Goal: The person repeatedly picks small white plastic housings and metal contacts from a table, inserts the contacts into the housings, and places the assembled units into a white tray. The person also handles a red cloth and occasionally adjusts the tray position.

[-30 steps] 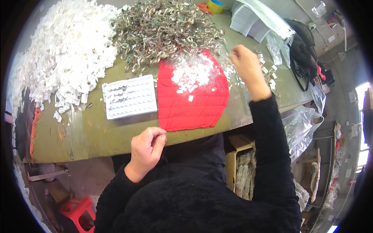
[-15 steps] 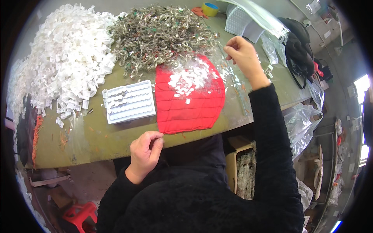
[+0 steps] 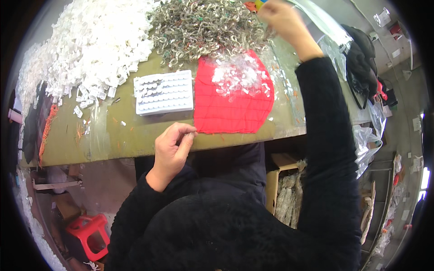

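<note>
My left hand (image 3: 172, 148) is closed in a pinch at the table's near edge, its fingertips at the near left corner of a red cloth (image 3: 228, 113). Whatever lies between the fingertips is too small to make out. Small white pieces (image 3: 242, 74) are scattered over the cloth's far half. Left of it sits a white tray (image 3: 166, 110) with small round white parts in rows. Stretched out to the far right, my right hand (image 3: 287, 22) is smeared by motion; its fingers overlap a blue and yellow bowl (image 3: 259, 3). Whether it grips the bowl is unclear.
White plastic pieces form a big heap (image 3: 104, 40) at the far left, beside a pile of greyish twisted loops (image 3: 210, 27). A black bag (image 3: 361, 67) and clear plastic (image 3: 365, 147) lie right. Below are a red stool (image 3: 86, 230) and an open cardboard box (image 3: 271, 189).
My right hand has moved farther away, up to the bowl. My left hand keeps its pinch by the cloth's corner. The whole view has shifted, so the table appears higher.
</note>
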A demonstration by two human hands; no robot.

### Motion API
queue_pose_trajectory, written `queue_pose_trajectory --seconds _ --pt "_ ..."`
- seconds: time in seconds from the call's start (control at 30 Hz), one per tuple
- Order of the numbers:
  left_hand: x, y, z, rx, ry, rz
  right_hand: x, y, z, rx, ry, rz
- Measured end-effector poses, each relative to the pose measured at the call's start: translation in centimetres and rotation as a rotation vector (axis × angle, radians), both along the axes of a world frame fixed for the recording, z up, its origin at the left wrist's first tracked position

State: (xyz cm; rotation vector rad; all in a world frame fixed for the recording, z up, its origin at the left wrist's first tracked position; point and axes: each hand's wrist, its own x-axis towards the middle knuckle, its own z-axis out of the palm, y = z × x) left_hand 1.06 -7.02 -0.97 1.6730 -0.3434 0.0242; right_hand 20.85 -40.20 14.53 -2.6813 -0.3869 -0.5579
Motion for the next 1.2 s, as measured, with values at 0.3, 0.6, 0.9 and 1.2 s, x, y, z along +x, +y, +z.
queue_pose_trajectory --seconds 0.3,0.6,0.9,1.2 --pt "0.4 0.1 -0.8 0.038 -0.107 -0.047 0.9 -0.7 0.7 0.702 -0.17 -0.133" --pt "0.2 0.2 0.6 -0.114 0.071 -0.036 -6.5 5.3 -0.8 1.355 0.283 0.419" --pt "1.0 -2.1 4.2 -0.072 -0.096 0.063 -12.5 13.0 -4.3 1.832 0.628 0.691" --pt "1.9 -0.7 5.9 -0.348 0.337 -0.162 -14.0 14.7 -5.6 1.714 0.571 0.45"
